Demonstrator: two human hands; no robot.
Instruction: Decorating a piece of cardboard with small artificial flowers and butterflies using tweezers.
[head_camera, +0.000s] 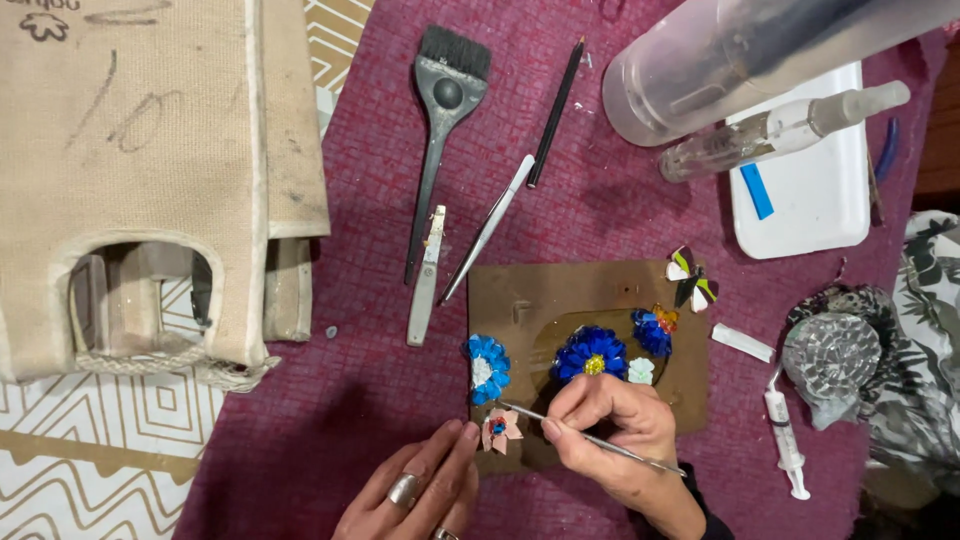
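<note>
My right hand (612, 430) grips a thin metal tool (560, 426) whose tip reaches left toward a small pink flower piece (499, 430) at the front edge of a brown board (510, 300). My left hand (420, 490), with a ring on one finger, lies flat on the cloth, fingertips touching the board's edge beside the pink flower. On the board sit a large blue flower with a yellow centre (591, 354), a blue and white flower (488, 367), a smaller blue and orange flower (653, 330) and a tiny white one (641, 371).
A maroon cloth (300, 430) covers the table. Behind the board lie a black brush (440, 120), tweezers (490, 228), a craft knife (426, 276) and a black pencil (556, 110). A canvas bag (140, 160) lies left. A white tray (810, 190), spray bottle (780, 130), syringe (785, 440) sit right.
</note>
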